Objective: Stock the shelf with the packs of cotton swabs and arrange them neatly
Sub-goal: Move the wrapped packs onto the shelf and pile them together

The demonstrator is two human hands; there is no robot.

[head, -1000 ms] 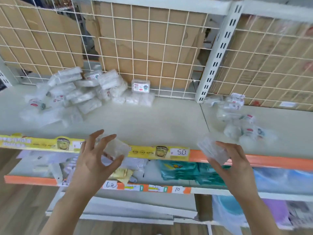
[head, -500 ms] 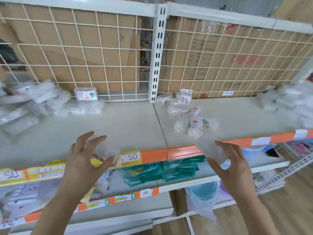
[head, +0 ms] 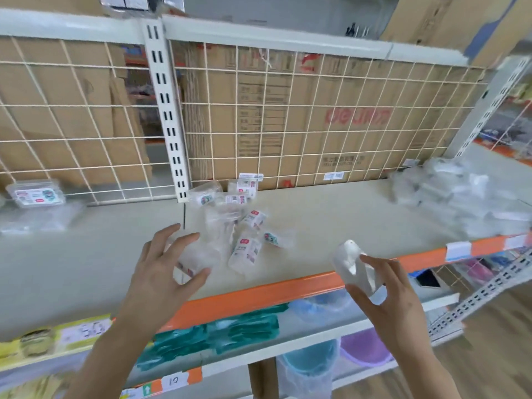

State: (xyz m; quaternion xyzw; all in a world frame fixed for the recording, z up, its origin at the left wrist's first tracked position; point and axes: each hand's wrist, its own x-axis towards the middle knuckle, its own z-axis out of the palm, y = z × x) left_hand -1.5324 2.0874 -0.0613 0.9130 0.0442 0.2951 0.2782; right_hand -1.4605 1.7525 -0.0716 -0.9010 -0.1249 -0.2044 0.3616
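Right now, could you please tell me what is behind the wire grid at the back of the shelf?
Brown cardboard boxes stand behind the wire grid, one printed in red. What lies behind the boxes is covered.

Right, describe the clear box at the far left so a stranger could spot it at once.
Start at the white slotted upright splitting the wire grid behind the shelf. Follow the grid's foot left to the edge of view: a flat clear box stands there, above some blurred clear packs. Alone among soft bags, it is rigid, with a printed label across its face.
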